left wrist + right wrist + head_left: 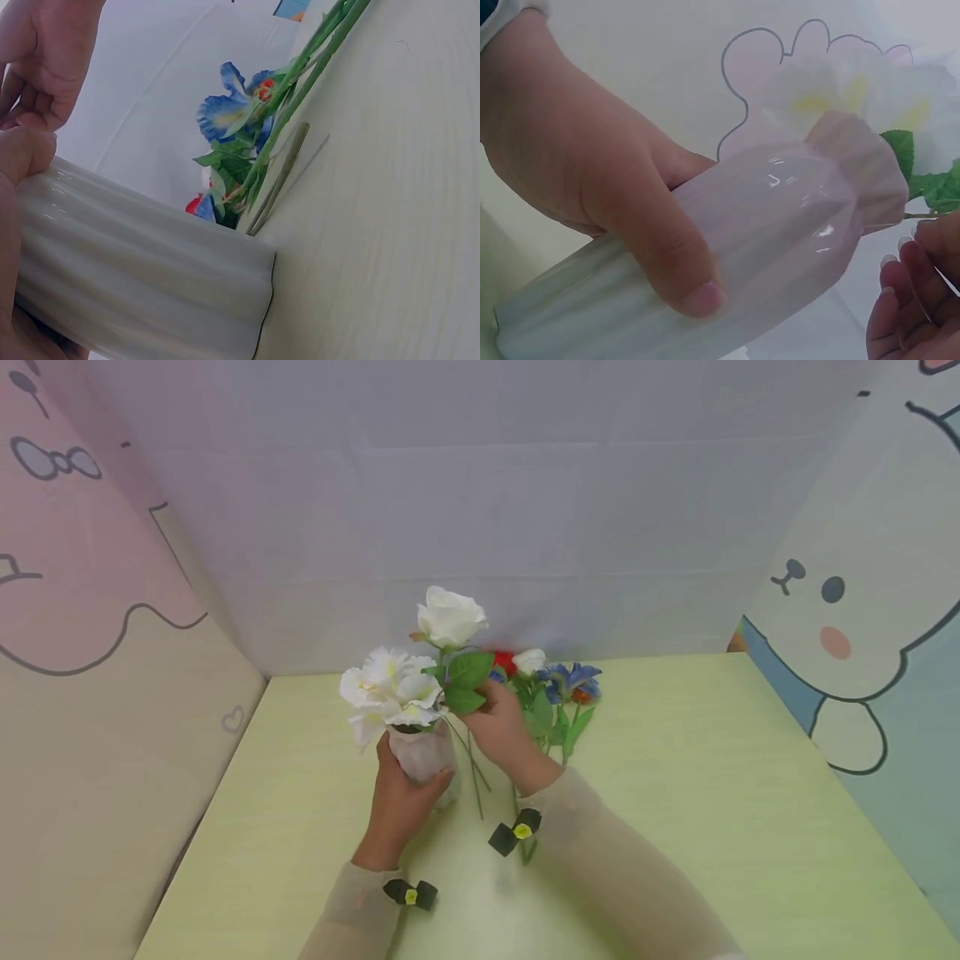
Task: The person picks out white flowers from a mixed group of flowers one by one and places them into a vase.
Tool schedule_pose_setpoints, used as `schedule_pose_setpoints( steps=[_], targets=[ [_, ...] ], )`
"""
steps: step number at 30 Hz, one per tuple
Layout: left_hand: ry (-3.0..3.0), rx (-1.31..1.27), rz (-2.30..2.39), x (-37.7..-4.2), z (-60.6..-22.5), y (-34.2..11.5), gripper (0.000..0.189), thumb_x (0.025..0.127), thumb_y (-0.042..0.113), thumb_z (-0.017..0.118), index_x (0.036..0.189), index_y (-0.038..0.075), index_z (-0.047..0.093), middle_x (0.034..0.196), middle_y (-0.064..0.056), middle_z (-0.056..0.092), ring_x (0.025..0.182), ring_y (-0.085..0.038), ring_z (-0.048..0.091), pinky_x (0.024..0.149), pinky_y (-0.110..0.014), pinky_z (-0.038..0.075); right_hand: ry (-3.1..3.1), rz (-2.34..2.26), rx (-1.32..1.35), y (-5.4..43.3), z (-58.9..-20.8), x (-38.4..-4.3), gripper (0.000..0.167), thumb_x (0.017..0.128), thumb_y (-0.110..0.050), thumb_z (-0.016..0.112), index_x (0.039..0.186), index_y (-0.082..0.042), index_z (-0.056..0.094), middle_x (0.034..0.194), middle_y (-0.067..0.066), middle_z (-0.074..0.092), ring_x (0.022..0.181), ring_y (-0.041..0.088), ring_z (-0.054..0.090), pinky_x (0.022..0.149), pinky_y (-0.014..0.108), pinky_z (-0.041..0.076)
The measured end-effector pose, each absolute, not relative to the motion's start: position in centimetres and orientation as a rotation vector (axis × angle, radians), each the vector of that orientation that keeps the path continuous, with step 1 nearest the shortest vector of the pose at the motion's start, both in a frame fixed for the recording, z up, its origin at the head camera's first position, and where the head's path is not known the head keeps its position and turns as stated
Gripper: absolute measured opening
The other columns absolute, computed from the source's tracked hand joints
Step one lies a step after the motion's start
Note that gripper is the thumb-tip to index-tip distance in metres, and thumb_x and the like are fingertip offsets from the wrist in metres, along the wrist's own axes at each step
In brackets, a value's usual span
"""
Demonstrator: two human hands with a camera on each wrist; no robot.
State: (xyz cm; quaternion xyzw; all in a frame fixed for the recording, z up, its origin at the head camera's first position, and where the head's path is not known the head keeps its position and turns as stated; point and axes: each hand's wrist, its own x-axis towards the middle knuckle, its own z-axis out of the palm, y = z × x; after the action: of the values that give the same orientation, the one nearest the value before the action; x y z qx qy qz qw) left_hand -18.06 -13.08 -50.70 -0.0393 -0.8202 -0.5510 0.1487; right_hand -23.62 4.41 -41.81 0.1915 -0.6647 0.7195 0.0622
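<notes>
My left hand [399,814] grips a pale, ribbed vase [422,755] around its body, with the thumb across the near side. In the right wrist view the vase [787,225] has a wavy, flared mouth. White ruffled flowers [392,687] stand in it. At the right of the mouth my right hand [501,727] pinches the stem of a white rose [450,617], just by its green leaves [470,670]. The fingertips are partly hidden behind those leaves. Whether the lower end of the rose's stem is inside the vase, I cannot tell.
Right of the vase, blue flowers [570,681], a red flower [503,662] and another white flower [529,660] lie on the pale yellow table [712,793]. Thin stems [477,781] lie beside the vase. A light wall [480,510] rises behind the table.
</notes>
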Motion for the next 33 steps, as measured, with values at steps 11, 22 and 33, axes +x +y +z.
schedule_pose_setpoints(
  steps=[11, 22, 33],
  targets=[
    [-2.382, -0.107, -1.582, -18.1, -50.5, -13.0, 0.105, 0.08, 0.019, 0.089, 0.156, 0.01, 0.018, 0.139, -0.021, 0.05, 0.116, -0.037, 0.056, 0.096, -0.056, 0.045, -2.039, 2.067, 0.451, 9.8, -42.1, -21.7, 0.024, 0.1, -0.003, 0.066, 0.123, 0.005, 0.066, 0.118, 0.016, 0.068, 0.106, 0.022, 0.064, 0.091, 0.03, 0.053],
    [-2.368, -0.106, -1.581, -18.2, -50.8, -12.9, 0.104, 0.08, 0.017, 0.088, 0.156, 0.011, 0.019, 0.137, -0.021, 0.052, 0.114, -0.037, 0.056, 0.095, -0.056, 0.045, -2.23, 1.745, 0.323, 13.0, -45.2, -21.0, 0.025, 0.097, -0.01, 0.071, 0.12, 0.0, 0.068, 0.108, 0.013, 0.067, 0.098, 0.023, 0.061, 0.086, 0.036, 0.051],
    [-2.359, -0.104, -1.594, -18.2, -51.1, -13.3, 0.106, 0.078, 0.017, 0.09, 0.156, 0.011, 0.019, 0.137, -0.021, 0.05, 0.114, -0.037, 0.055, 0.094, -0.055, 0.045, -2.601, 1.525, 0.186, 14.0, -47.2, -21.1, 0.034, 0.1, -0.024, 0.069, 0.128, -0.005, 0.065, 0.12, 0.011, 0.066, 0.102, 0.025, 0.062, 0.088, 0.046, 0.052]
  ],
)
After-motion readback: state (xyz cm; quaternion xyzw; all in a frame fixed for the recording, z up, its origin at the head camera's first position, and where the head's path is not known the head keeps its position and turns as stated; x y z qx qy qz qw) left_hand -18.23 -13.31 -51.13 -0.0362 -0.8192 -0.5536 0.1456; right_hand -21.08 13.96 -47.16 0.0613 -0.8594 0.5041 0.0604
